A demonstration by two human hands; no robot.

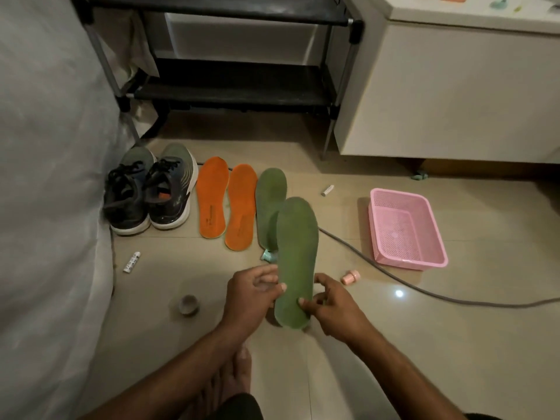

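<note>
I hold a green insole [295, 256] above the floor, its toe pointing away from me. My left hand [253, 295] pinches its left edge near the heel, and my right hand [328, 304] pinches the right edge. A second green insole [268, 198] lies on the tiles just behind it, partly covered. Two orange insoles [212, 197] [241, 207] lie side by side to its left. A pair of dark running shoes [150, 190] stands further left, beside a grey covered bed.
A pink plastic basket [436, 234] sits on the floor at the right, with a grey cable [394, 275] running past it. A black shoe rack [230, 89] and a white cabinet [448, 92] stand behind. Small tubes, a tape roll [188, 305] and a pink cap [350, 277] lie around.
</note>
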